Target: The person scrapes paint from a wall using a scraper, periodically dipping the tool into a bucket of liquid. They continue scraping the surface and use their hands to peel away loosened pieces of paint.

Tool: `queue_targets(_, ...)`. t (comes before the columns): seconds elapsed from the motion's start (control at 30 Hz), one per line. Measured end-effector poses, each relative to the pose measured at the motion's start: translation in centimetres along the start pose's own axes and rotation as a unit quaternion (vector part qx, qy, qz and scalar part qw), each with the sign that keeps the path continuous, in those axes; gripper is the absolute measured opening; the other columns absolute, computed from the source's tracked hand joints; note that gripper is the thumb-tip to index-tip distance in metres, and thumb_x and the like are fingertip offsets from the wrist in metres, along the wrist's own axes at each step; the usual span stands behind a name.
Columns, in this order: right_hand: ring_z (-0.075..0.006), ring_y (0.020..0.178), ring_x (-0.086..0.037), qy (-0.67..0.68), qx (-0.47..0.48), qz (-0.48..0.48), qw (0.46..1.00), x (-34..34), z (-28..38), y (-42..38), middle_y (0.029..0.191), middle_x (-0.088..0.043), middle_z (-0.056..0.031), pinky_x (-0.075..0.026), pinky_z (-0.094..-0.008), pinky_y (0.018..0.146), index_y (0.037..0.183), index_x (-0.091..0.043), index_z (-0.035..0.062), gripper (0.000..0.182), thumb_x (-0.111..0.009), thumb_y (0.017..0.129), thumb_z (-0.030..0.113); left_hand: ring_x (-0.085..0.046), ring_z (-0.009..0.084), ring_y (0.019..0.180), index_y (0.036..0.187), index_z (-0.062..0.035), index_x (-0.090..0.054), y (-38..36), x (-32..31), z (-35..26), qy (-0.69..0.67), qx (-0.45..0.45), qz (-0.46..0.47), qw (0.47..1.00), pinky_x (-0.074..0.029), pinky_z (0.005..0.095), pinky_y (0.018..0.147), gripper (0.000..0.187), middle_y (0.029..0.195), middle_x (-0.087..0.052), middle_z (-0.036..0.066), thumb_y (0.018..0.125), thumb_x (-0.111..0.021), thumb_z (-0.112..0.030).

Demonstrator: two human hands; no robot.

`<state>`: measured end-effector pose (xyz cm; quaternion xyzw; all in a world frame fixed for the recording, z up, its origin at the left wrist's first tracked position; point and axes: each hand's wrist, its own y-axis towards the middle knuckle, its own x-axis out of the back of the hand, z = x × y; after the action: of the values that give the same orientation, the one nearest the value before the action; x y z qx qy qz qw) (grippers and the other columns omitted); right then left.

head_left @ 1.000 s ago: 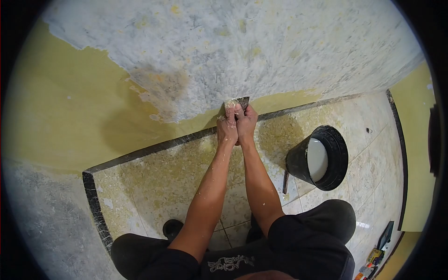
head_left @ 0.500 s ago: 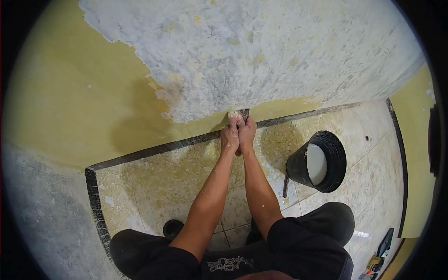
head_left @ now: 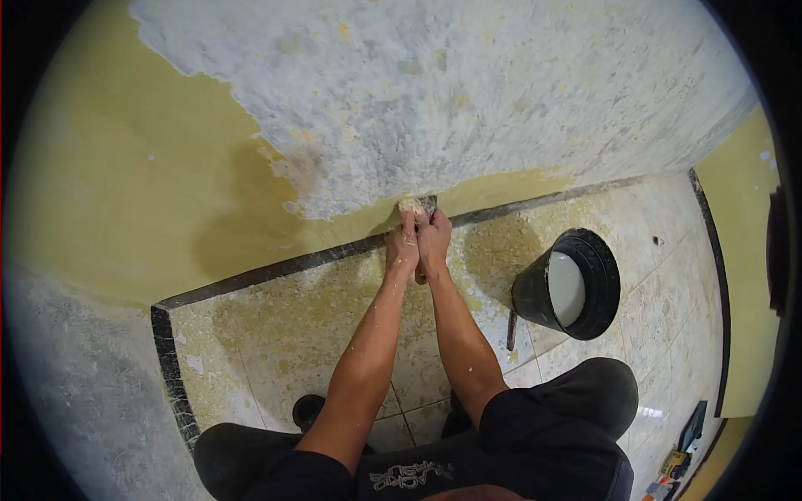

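Note:
Both my hands are closed around a scraper [head_left: 429,203], whose flat blade lies against the bottom of the wall, just above the dark skirting. My left hand [head_left: 402,245] is wrapped on its left side, fingers reaching up to the blade, with pale paint bits stuck on them. Pressed beside it, my right hand [head_left: 433,238] grips the other side. The handle end pokes out below the hands. Yellow paint [head_left: 351,227] remains in a low strip around the blade; higher up, the wall [head_left: 368,108] is bare, mottled grey-white.
To the right, a tilted-looking black bucket [head_left: 535,292] holds whitish liquid. A narrow tool [head_left: 511,331] lies beside it. Paint flakes cover the tiled floor [head_left: 292,334]. Dark skirting [head_left: 276,274] runs along the wall. Several small items [head_left: 675,463] lie at the lower right.
My hands and the scraper have shifted slightly left along the wall's base, partly with a small turn of the view. The grip is the same.

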<state>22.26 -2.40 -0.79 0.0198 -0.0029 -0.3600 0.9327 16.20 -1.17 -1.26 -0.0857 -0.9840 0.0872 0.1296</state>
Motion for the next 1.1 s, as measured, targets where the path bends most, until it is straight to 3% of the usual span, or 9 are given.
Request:
queue_targets(0.1,-0.0114,0.069,-0.053,-0.081,-0.017,0.023,0.996,0.9,0.9,-0.9,0.073,-0.064,-0.0081,-0.045,-0.0298,0.063,0.086,-0.064,-0.0036,0.016,-0.059,0.083,0.012,-0.061,0.0396,0.088,0.1,0.0053,-0.059,-1.7,0.9,-1.7,-0.044,0.105,0.066,0.991,-0.043,0.0444,0.076,0.074,0.091,-0.062,0.028,0.092,-0.025,-0.06)
queue_targets(0.2,-0.0105,0.069,-0.054,0.011,-0.023,0.037,0.999,0.3,0.9,0.5,0.074,-0.065,-0.0078,-0.045,-0.029,0.064,0.087,-0.066,-0.0034,0.016,-0.06,0.083,0.011,-0.063,0.0329,0.079,0.093,0.0052,-0.062,-1.2,0.3,-2.6,-0.061,0.019,-0.001,0.998,-0.045,0.0422,0.068,0.076,0.08,-0.065,0.024,0.092,-0.025,-0.061)
queue_targets(0.3,-0.0081,0.066,-0.051,0.032,-0.031,0.055,0.997,0.3,0.5,0.3,0.075,-0.062,-0.001,-0.042,-0.0253,0.059,0.087,-0.064,-0.002,0.013,-0.057,0.089,0.009,-0.064,0.0319,0.078,0.093,0.0057,-0.062,-1.0,0.4,-2.2,-0.077,0.048,0.01,0.996,-0.045,0.0421,0.066,0.075,0.079,-0.065,0.023,0.092,-0.027,-0.061)
queue_targets(0.53,-0.0104,0.064,-0.049,0.097,0.011,0.039,0.994,-1.6,3.2,0.6,0.068,-0.061,-0.005,-0.044,-0.0283,0.061,0.083,-0.062,-0.0033,0.018,-0.059,0.085,0.014,-0.063,0.0321,0.074,0.091,0.0083,-0.061,0.3,0.9,-2.7,-0.114,-0.02,-0.056,0.992,-0.045,0.0419,0.064,0.076,0.077,-0.064,0.023,0.092,-0.029,-0.061)
queue_targets(0.6,-0.0097,0.065,-0.048,0.062,0.043,0.076,0.994,-1.3,4.5,0.5,0.069,-0.06,-0.0035,-0.043,-0.0278,0.061,0.082,-0.061,-0.0028,0.018,-0.06,0.085,0.015,-0.062,0.0317,0.076,0.095,0.0076,-0.061,0.7,1.5,-2.0,-0.151,0.019,-0.006,0.988,-0.045,0.0418,0.065,0.075,0.081,-0.064,0.024,0.091,-0.03,-0.061)
queue_targets(0.7,-0.0097,0.066,-0.048,0.075,0.052,0.027,0.995,-2.0,0.9,0.5,0.071,-0.061,-0.0026,-0.043,-0.0276,0.062,0.082,-0.061,-0.0024,0.017,-0.06,0.086,0.015,-0.062,0.0327,0.082,0.102,0.0058,-0.059,0.1,1.8,-2.7,-0.1,-0.084,-0.077,0.988,-0.044,0.0427,0.069,0.075,0.088,-0.064,0.025,0.091,-0.031,-0.062)
queue_targets(0.73,-0.0094,0.067,-0.05,0.054,0.03,0.023,0.998,-1.7,0.5,0.0,0.074,-0.063,-0.0027,-0.044,-0.0273,0.063,0.085,-0.063,-0.0028,0.015,-0.06,0.086,0.012,-0.061,0.0345,0.09,0.108,0.0034,-0.058,0.1,2.7,-2.4,-0.044,0.062,0.019,0.997,-0.044,0.0427,0.075,0.073,0.095,-0.064,0.025,0.09,-0.032,-0.062)
queue_targets(1.0,-0.0073,0.063,-0.048,0.05,-0.048,0.028,0.997,-0.6,1.4,-0.9,0.074,-0.061,0.0003,-0.042,-0.0253,0.058,0.087,-0.064,-0.0021,0.015,-0.057,0.089,0.011,-0.06,0.0277,0.088,0.104,0.0063,-0.059,-0.5,1.1,-0.5,-0.079,0.014,0.021,0.997,-0.045,0.0384,0.075,0.08,0.092,-0.064,0.02,0.09,-0.026,-0.065)
queue_targets(1.1,-0.007,0.062,-0.047,-0.002,-0.054,0.037,0.998,-0.5,2.0,-1.0,0.073,-0.06,0.0002,-0.041,-0.0257,0.057,0.085,-0.063,-0.002,0.014,-0.058,0.088,0.01,-0.06,0.035,0.097,0.109,0.0036,-0.058,-0.9,1.9,-1.6,-0.084,0.065,0.058,0.993,-0.044,0.0411,0.08,0.069,0.102,-0.062,0.024,0.093,-0.03,-0.058)
